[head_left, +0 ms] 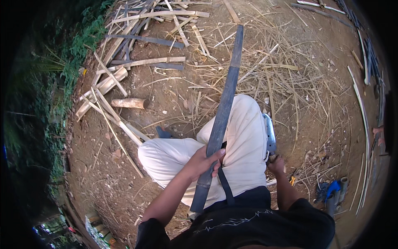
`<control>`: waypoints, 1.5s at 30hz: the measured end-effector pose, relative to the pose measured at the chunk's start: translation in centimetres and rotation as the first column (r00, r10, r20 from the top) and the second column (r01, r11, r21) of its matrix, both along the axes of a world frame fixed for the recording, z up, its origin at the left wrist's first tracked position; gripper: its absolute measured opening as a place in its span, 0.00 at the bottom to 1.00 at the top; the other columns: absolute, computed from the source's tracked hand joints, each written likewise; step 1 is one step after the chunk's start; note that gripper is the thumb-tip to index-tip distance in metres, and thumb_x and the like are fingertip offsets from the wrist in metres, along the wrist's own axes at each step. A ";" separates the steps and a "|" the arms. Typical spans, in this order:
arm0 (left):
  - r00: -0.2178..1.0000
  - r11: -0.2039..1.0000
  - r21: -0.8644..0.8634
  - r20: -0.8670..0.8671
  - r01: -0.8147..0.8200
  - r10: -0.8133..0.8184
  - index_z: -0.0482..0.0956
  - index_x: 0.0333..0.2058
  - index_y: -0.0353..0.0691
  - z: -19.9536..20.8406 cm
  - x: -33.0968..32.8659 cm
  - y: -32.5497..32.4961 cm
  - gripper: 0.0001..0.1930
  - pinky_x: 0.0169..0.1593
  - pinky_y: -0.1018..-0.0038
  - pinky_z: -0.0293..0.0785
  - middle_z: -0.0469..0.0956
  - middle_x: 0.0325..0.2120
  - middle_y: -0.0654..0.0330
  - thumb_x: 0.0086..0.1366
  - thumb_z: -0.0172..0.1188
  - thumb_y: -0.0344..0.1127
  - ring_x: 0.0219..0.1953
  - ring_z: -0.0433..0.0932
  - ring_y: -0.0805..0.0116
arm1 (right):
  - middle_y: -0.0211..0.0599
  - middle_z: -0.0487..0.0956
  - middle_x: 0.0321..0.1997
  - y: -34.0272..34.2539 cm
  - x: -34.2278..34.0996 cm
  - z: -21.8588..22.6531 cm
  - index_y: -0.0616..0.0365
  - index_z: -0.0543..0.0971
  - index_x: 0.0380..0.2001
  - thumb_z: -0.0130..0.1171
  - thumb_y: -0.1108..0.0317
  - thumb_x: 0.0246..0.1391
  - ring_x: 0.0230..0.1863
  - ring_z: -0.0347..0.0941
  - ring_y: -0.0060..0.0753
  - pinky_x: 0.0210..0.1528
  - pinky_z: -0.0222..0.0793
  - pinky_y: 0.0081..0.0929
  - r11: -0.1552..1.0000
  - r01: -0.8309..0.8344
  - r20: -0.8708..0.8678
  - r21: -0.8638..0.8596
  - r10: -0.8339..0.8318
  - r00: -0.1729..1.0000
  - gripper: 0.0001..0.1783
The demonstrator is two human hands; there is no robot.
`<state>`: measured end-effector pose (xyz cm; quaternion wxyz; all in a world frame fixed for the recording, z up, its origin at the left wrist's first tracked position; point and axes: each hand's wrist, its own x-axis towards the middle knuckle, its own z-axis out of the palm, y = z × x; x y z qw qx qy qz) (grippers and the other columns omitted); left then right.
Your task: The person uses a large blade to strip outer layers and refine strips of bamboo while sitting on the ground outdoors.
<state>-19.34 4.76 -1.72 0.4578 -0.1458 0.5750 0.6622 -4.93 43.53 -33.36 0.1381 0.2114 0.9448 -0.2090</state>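
A long, dark split-bamboo strip with visible joints slants across my lap, its far end over the ground ahead. My left hand is closed around it near its lower end, thumb on top. Beside my right thigh, my right hand is closed on the handle of a broad-bladed machete. The bright blade points forward, lying alongside my leg and apart from the strip. Most of the handle is hidden in my fist. My legs, in pale trousers, are folded under the strip.
Split bamboo strips lie heaped at the far left, near a short wooden log. Thin shavings cover the ground ahead. Long poles line the right side. A blue object sits by short tubes at the lower right. Green plants border the left.
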 end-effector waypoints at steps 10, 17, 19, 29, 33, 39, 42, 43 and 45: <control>0.900 0.796 0.473 0.391 -0.377 0.194 0.63 0.59 0.42 -8.1 4.3 -0.5 0.28 0.34 0.72 0.81 0.78 0.46 0.53 0.74 0.39 0.60 0.29 0.80 0.67 | 0.49 0.77 0.22 -2.6 -2.9 15.4 0.64 0.76 0.32 0.67 0.57 0.49 0.24 0.76 0.50 0.29 0.69 0.43 0.966 0.186 -0.128 -0.182 -0.211 0.969 0.20; 0.860 0.819 0.408 0.473 -0.404 0.190 0.67 0.51 0.41 -3.8 4.9 -0.8 0.28 0.17 0.81 0.55 0.61 0.19 0.68 0.75 0.35 0.61 0.13 0.55 0.82 | 0.47 0.79 0.32 -5.6 -7.7 25.1 0.63 0.74 0.48 0.64 0.62 0.53 0.31 0.78 0.47 0.33 0.73 0.40 0.937 -0.341 -0.599 -0.076 0.230 0.767 0.22; 0.850 0.821 0.392 0.488 -0.415 0.197 0.67 0.48 0.41 -1.2 6.1 -2.3 0.27 0.17 0.81 0.55 0.60 0.18 0.68 0.75 0.35 0.60 0.12 0.55 0.82 | 0.47 0.79 0.37 -7.2 -9.8 28.0 0.62 0.71 0.52 0.64 0.64 0.51 0.37 0.79 0.48 0.38 0.74 0.41 0.833 -0.553 -0.547 0.009 0.467 0.695 0.26; 0.715 0.787 0.293 0.652 -0.543 0.251 0.67 0.46 0.42 4.9 15.9 -8.4 0.27 0.16 0.82 0.53 0.59 0.17 0.68 0.74 0.35 0.63 0.12 0.55 0.82 | 0.44 0.79 0.33 -14.1 -16.8 28.8 0.58 0.71 0.41 0.60 0.65 0.45 0.35 0.79 0.47 0.38 0.73 0.43 0.263 -0.964 -0.221 -0.025 0.939 0.262 0.19; 0.667 0.724 0.321 0.702 -0.610 0.251 0.67 0.45 0.43 4.5 17.8 -7.8 0.27 0.15 0.83 0.53 0.59 0.17 0.68 0.74 0.34 0.62 0.12 0.54 0.82 | 0.49 0.80 0.27 -12.8 -22.0 25.9 0.58 0.73 0.40 0.61 0.65 0.47 0.30 0.79 0.54 0.34 0.74 0.48 0.574 -0.814 -0.108 0.093 0.818 0.564 0.16; 0.654 0.712 0.323 0.714 -0.624 0.249 0.68 0.43 0.44 3.3 17.6 -7.7 0.27 0.13 0.83 0.52 0.59 0.14 0.69 0.73 0.36 0.63 0.10 0.53 0.83 | 0.55 0.80 0.25 -12.9 -23.4 27.1 0.61 0.77 0.39 0.61 0.62 0.50 0.28 0.78 0.61 0.33 0.75 0.50 0.470 -0.879 -0.017 0.084 0.882 0.470 0.16; 0.646 0.715 0.319 0.725 -0.623 0.240 0.68 0.42 0.44 3.4 17.5 -7.5 0.27 0.13 0.83 0.52 0.59 0.14 0.69 0.73 0.36 0.63 0.10 0.53 0.83 | 0.54 0.80 0.25 -9.6 -26.0 24.7 0.59 0.78 0.39 0.58 0.64 0.50 0.29 0.79 0.60 0.35 0.77 0.50 0.533 -0.836 -0.021 0.128 0.845 0.535 0.14; 0.651 0.714 0.320 0.718 -0.623 0.246 0.68 0.42 0.44 3.2 17.6 -7.6 0.27 0.13 0.83 0.52 0.59 0.14 0.69 0.73 0.36 0.63 0.10 0.53 0.83 | 0.53 0.80 0.25 -8.6 -27.6 23.4 0.58 0.78 0.39 0.57 0.64 0.51 0.29 0.80 0.59 0.36 0.77 0.50 0.589 -0.792 -0.019 0.161 0.804 0.594 0.14; 0.612 0.673 0.336 0.760 -0.659 0.220 0.68 0.42 0.44 2.9 18.0 -7.3 0.27 0.13 0.83 0.52 0.59 0.14 0.69 0.74 0.36 0.63 0.10 0.53 0.83 | 0.52 0.81 0.25 -8.4 -28.3 23.6 0.57 0.79 0.39 0.56 0.66 0.50 0.30 0.81 0.56 0.37 0.78 0.49 0.622 -0.774 0.019 0.115 0.778 0.628 0.13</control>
